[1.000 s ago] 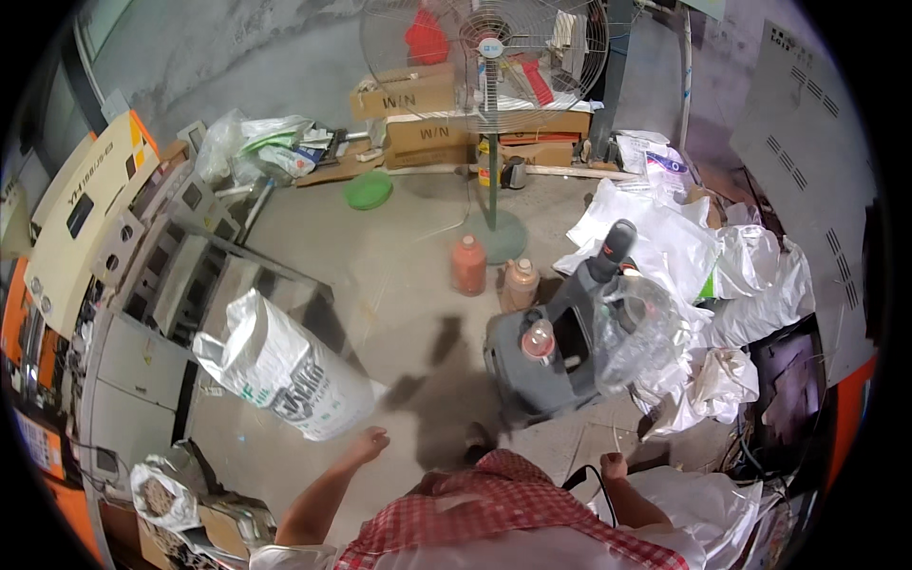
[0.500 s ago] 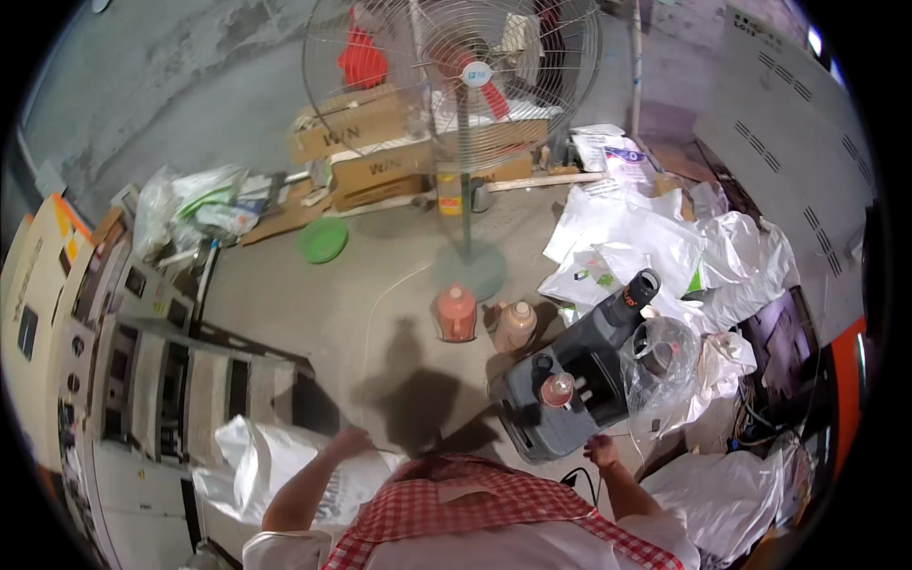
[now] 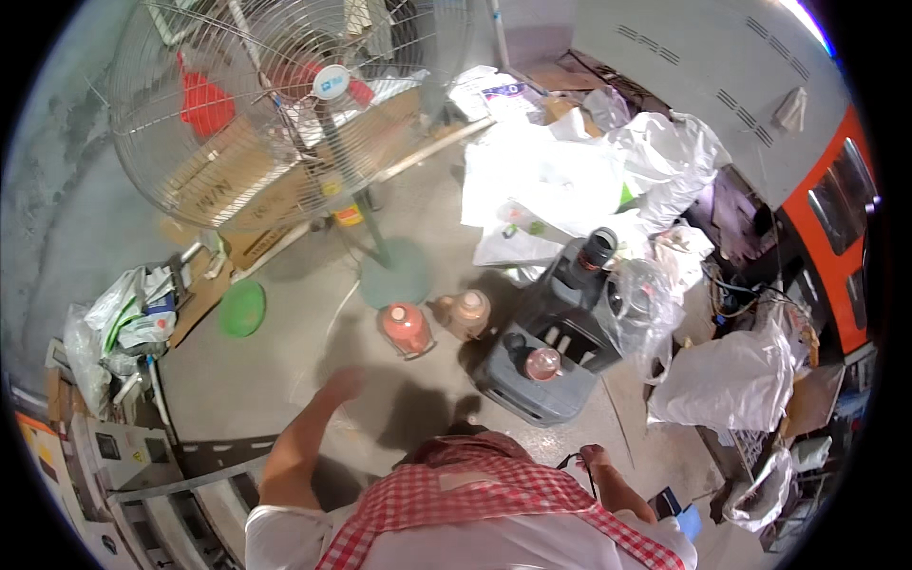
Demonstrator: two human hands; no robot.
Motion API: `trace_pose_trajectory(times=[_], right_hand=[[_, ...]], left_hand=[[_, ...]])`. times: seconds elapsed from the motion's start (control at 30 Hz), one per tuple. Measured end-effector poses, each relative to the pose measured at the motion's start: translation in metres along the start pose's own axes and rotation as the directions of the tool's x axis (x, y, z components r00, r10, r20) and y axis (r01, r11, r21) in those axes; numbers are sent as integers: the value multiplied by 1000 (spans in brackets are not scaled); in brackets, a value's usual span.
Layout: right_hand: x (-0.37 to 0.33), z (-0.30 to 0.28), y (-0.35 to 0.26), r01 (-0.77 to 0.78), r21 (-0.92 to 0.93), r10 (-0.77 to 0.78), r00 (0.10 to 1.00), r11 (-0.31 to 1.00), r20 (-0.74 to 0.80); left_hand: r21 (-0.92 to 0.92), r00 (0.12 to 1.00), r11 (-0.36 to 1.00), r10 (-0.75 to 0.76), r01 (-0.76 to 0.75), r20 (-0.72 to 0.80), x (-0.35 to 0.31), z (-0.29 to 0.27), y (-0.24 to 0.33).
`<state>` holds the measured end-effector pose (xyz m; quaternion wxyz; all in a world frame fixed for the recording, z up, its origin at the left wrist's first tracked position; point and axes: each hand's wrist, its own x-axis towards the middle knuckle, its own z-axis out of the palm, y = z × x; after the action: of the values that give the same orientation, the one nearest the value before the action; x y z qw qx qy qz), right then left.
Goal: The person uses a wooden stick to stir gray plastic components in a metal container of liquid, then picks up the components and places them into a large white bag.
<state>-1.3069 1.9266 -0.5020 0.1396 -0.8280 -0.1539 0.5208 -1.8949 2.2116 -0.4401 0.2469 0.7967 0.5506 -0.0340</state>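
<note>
My left hand (image 3: 343,386) reaches forward above the floor, short of a red-pink thermos flask (image 3: 406,328). Motion smears its fingers, and I see nothing in it. Low at the right, my right hand (image 3: 596,458) has curled fingers beside a thin black cord (image 3: 576,460); whether it grips the cord I cannot make out. A beige-pink thermos (image 3: 466,314) stands right of the red one. Farther right is a dark grey moulded plastic unit (image 3: 532,404) with a tall black-topped neck. On it sits a small pink cup (image 3: 542,365) with a clear top.
A large wire-caged fan (image 3: 331,83) on a round base (image 3: 397,274) stands ahead, cardboard boxes (image 3: 228,190) behind it. A green basin (image 3: 242,308) lies at left. White sacks (image 3: 532,180) and clear plastic (image 3: 641,304) crowd the right, beside a grey cabinet (image 3: 655,57).
The view has swung right, so the fan and flasks sit farther left. My left hand has moved forward from above the white sack toward the flasks. My right hand stays low and curled.
</note>
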Motion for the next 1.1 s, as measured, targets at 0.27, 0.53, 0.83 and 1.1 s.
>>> trace_pose_trajectory(times=[0.27,0.53,0.83,1.1], right_hand=[[-40,41,-75,68,446,-43,997,892,-66],[-100,89,-32,124,632,52,966,765,-253],[-186,244,49,-53,-420,-28,983,906,-183],[-242,258,-54,-95,19,97,991,995,-91]], left_hand=[[312,968,949,-43,-38,248,101,-97,31],[676,933,680,31,-284,360,244,-152,0],[762,929,549,77,-343,362,382,-155,-48],[861,980,477,2,-174,197,453,-128,-123]])
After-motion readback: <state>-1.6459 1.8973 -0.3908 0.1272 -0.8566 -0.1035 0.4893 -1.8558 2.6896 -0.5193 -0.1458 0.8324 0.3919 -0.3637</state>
